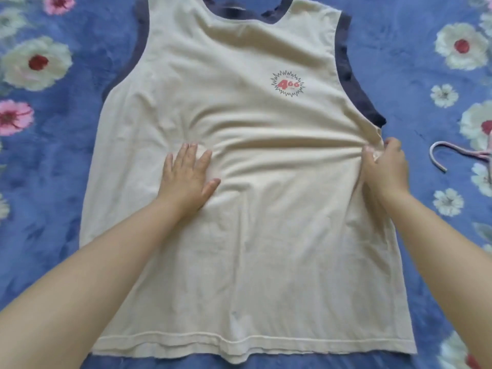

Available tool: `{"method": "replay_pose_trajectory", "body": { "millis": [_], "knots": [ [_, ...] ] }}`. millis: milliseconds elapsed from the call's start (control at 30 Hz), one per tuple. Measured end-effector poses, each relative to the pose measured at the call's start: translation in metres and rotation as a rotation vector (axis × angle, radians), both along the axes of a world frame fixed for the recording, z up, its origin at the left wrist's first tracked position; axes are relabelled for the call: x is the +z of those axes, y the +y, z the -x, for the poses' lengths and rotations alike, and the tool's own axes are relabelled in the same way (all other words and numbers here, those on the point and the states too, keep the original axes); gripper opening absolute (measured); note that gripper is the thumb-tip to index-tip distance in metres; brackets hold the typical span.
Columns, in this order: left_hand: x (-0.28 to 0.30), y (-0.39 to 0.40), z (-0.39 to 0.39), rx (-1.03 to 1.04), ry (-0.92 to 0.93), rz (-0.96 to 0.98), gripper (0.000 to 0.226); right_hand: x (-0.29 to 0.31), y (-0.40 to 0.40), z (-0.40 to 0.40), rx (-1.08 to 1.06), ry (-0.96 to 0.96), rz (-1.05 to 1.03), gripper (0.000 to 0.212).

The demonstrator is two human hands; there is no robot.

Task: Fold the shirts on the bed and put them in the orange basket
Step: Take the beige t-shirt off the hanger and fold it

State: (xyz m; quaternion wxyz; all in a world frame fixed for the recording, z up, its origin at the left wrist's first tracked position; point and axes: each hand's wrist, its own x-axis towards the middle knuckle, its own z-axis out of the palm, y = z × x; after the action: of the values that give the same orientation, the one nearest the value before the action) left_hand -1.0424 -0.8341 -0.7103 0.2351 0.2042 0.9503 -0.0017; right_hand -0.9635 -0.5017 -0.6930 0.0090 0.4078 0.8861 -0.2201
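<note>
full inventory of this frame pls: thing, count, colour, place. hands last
sleeveless shirt: 1, cream with dark blue trim at neck and armholes, spread flat front-up in the middle of the bed, hem toward the camera
chest print: 1, red and grey starburst, on the shirt's upper right part as seen
bedspread: 1, blue with white and pink flowers, under everything
hanger: 1, pale pink, lying on the bedspread at the right edge, partly cut off by the frame
orange basket: 0 in view
left hand: 1, palm flat on the shirt's middle, fingers straight
right hand: 1, pinches the shirt's right side edge just below the armhole, cloth bunched toward it
</note>
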Motion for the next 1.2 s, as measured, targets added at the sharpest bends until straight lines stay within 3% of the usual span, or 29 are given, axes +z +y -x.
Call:
{"method": "replay_pose_trajectory", "body": {
  "millis": [100,167,267,400,533,667,767,867,933,1033,1100,1200],
  "knots": [
    [0.007,-0.019,-0.029,-0.158,0.013,-0.127,0.084,-0.002,-0.023,-0.04,0.257,-0.005,-0.16,0.059],
    [0.003,-0.037,-0.061,-0.332,0.042,-0.201,0.086,-0.008,-0.041,-0.082,0.56,0.049,-0.26,0.062],
    [0.0,-0.066,-0.11,-0.493,-0.021,-0.177,0.085,-0.016,-0.064,-0.146,0.945,0.094,-0.308,0.062],
    [0.0,-0.107,-0.168,-0.609,-0.079,-0.079,0.092,-0.015,-0.094,-0.225,1.266,-0.064,-0.288,0.082],
    [0.0,-0.127,-0.204,-0.566,0.056,-0.101,0.084,-0.01,-0.12,-0.257,1.154,-0.258,-0.272,0.099],
    [0.011,-0.133,-0.198,-0.391,0.146,-0.117,0.041,-0.006,-0.123,-0.246,0.969,-0.135,-0.244,0.059],
    [0.032,-0.129,-0.185,-0.08,0.129,-0.158,0.027,0.016,-0.128,-0.232,0.741,-0.031,-0.21,0.047],
    [0.057,-0.119,-0.169,0.043,-0.08,0.009,0.028,0.044,-0.123,-0.213,0.59,-0.495,-0.106,0.06],
    [0.074,-0.115,-0.162,-0.064,-0.39,0.115,0.031,0.062,-0.124,-0.205,0.719,-0.859,-0.003,0.049],
    [0.099,-0.123,-0.174,-0.341,-0.711,0.556,0.029,0.084,-0.146,-0.213,0.971,-1.333,0.08,0.031],
    [0.113,-0.125,-0.19,-0.434,-0.844,0.807,0.034,0.087,-0.162,-0.231,0.912,-1.515,0.241,0.016],
    [0.128,-0.125,-0.198,-0.48,-0.831,0.829,0.034,0.093,-0.176,-0.24,0.882,-1.571,0.303,0.025]
  ]
}}
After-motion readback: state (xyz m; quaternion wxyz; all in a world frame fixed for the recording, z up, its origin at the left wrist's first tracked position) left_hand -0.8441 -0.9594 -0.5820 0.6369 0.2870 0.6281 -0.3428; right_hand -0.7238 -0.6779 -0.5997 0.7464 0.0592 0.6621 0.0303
